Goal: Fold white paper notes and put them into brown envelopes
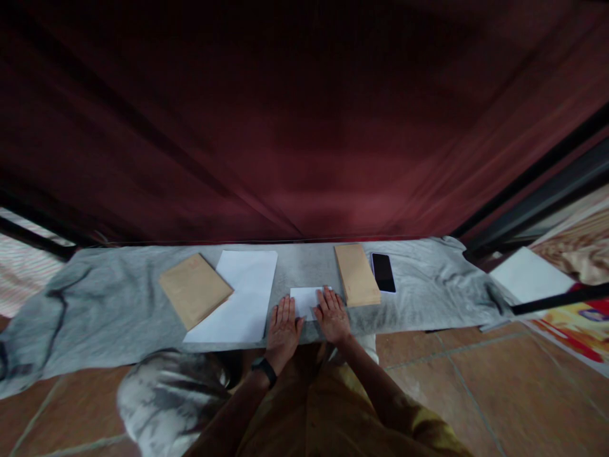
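Note:
A small white rectangle of paper [304, 303], perhaps folded, lies on the grey cloth between my hands. My left hand [284, 327] rests flat at its left edge, fingers stretched forward. Across its right end lies my right hand [333, 317], palm down with the fingers out. Just right of that hand is a stack of long brown envelopes [358, 274]. To the left of my hands are large white paper sheets [250, 289], partly covered by another stack of brown envelopes [195, 291] turned at an angle.
A phone [383, 273] with a dark screen sits beside the right envelopes. Grey cloth [428, 285] covers the narrow bench. Behind it rises a dark red panel [304, 146]. Dark metal bars [537, 190] slant at the right. Tiled floor [480, 374] shows below.

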{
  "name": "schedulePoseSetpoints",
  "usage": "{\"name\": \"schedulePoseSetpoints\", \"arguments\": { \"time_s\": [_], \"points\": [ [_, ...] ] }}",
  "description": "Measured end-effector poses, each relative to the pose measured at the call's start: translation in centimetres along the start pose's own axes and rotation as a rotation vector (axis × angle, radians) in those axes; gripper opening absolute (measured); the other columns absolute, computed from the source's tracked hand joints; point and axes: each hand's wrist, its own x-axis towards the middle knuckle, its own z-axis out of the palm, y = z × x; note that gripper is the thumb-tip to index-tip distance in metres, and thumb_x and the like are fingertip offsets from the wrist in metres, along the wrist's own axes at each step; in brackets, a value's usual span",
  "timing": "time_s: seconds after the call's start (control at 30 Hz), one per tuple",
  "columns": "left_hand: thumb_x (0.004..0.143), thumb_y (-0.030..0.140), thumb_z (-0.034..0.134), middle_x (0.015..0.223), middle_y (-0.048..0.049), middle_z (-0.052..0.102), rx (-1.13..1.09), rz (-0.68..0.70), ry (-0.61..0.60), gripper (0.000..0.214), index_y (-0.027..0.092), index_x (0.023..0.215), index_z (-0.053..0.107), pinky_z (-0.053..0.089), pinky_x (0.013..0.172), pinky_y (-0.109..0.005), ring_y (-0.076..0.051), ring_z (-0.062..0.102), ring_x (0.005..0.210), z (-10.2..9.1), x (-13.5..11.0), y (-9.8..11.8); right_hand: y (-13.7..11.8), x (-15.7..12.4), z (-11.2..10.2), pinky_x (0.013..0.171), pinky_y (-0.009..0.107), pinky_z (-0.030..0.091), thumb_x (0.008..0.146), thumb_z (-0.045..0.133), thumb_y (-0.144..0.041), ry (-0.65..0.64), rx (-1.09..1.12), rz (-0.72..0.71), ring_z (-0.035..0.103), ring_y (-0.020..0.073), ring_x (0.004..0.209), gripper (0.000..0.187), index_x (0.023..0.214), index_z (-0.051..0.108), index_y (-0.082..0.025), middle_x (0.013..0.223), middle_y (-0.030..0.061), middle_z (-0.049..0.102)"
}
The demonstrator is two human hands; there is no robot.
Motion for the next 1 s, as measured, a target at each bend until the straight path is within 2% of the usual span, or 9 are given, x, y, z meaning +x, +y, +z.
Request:
{"name": "schedulePoseSetpoints", "arguments": {
  "time_s": [0.13,0.27,0.37,0.53,0.77,0.9,1.0],
  "points": [
    [0.101,0.038,0.035,0.159,-0.0187,0.037,0.011,0.015,0.005,0.063,0.008,0.155,0.029,0.032,0.120,-0.052,-0.029,0.031,0.150,-0.7,-1.2,-0.1,0.0,0.0,0.1,0.116,0.046,0.031,0.104,0.041,-0.039,0.010,0.008,0.000,0.038,0.0283,0.145,0.055,0.154,0.039,-0.016,0.158,0.0148,0.041],
    [0.101,0.039,0.037,0.161,-0.0127,0.036,0.027,0.130,-0.032,0.061,0.014,0.155,0.031,0.031,0.121,-0.049,-0.026,0.030,0.151,-1.2,-2.4,0.7,0.1,-0.1,0.0,0.116,0.046,0.030,0.104,0.040,-0.038,0.017,0.009,-0.011,0.037,0.0278,0.145,0.055,0.154,0.039,-0.015,0.158,0.0151,0.040],
    [0.100,0.042,0.039,0.159,-0.0135,0.039,0.027,0.179,-0.055,0.062,0.013,0.154,0.034,0.033,0.121,-0.048,-0.025,0.033,0.149,-1.2,-3.1,1.0,0.0,-0.1,0.0,0.117,0.044,0.030,0.104,0.040,-0.037,0.016,0.000,-0.011,0.036,0.0271,0.146,0.054,0.154,0.039,-0.015,0.159,0.0147,0.038],
    [0.099,0.047,0.041,0.156,-0.0163,0.044,0.025,0.183,-0.036,0.067,0.011,0.155,0.032,0.036,0.118,-0.048,-0.026,0.038,0.147,-0.9,-4.0,0.3,0.1,-0.2,0.2,0.116,0.046,0.030,0.105,0.039,-0.037,0.016,-0.014,-0.013,0.037,0.0278,0.145,0.054,0.154,0.038,-0.015,0.159,0.0150,0.039],
    [0.097,0.050,0.043,0.156,-0.0190,0.042,0.069,0.172,-0.038,0.073,0.008,0.155,0.030,0.038,0.117,-0.048,-0.030,0.038,0.146,-1.1,-5.1,-0.8,0.3,-0.4,0.6,0.116,0.047,0.030,0.105,0.037,-0.037,0.046,-0.029,-0.042,0.039,0.0293,0.144,0.055,0.154,0.038,-0.014,0.157,0.0161,0.042],
    [0.098,0.042,0.042,0.156,-0.0163,0.043,0.062,0.158,-0.085,0.067,0.010,0.155,0.032,0.040,0.117,-0.048,-0.029,0.041,0.145,-1.7,-5.5,-0.6,0.5,-0.5,0.9,0.116,0.047,0.029,0.105,0.036,-0.038,0.044,-0.037,-0.051,0.038,0.0291,0.144,0.055,0.155,0.037,-0.015,0.157,0.0158,0.041],
    [0.097,0.035,0.042,0.154,-0.0115,0.047,0.027,0.130,-0.088,0.059,0.017,0.153,0.040,0.041,0.118,-0.041,-0.024,0.044,0.143,-3.0,-4.9,-0.7,0.5,-0.6,1.0,0.117,0.046,0.028,0.105,0.034,-0.039,0.041,-0.053,-0.050,0.038,0.0287,0.144,0.055,0.154,0.039,-0.014,0.158,0.0154,0.041]
  ]
}}
